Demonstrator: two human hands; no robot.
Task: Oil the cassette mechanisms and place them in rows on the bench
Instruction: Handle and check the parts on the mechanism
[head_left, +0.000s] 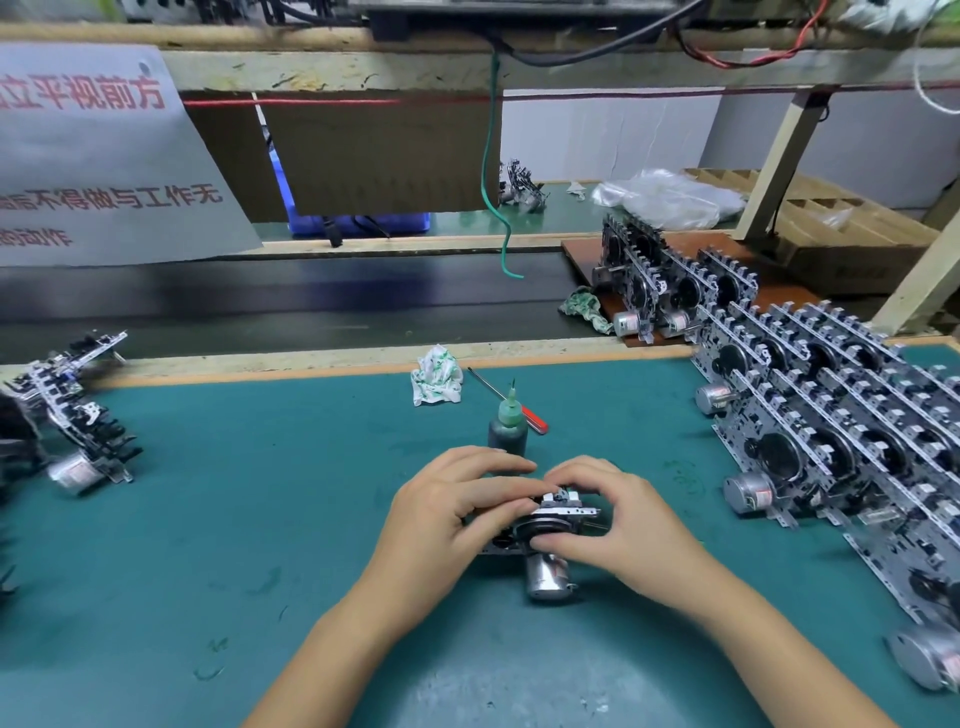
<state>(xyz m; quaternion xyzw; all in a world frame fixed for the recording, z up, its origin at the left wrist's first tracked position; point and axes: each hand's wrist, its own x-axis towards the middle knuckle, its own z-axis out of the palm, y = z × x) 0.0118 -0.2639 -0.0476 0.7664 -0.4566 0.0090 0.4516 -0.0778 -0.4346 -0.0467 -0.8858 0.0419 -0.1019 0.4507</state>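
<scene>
Cassette mechanism (550, 525) sits on the desk (260, 493) mat at centre, motor toward the camera, probably braced for oiling. Left hand (447, 512) and right hand (605, 517) both clamp it, fingers curled over the top, forearms angled in. Oil bottle (508, 428) stands just behind, untouched; rows (831, 431) at right.

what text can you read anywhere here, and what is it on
"立平视前方": paper sign, top line, cut off at left.
"后不得做与工作无": same sign, middle line, start cut off.
"的动作": same sign, bottom line.
Motor labels on the cassette mechanisms: too small to read.
Cardboard box print: blurred.
</scene>
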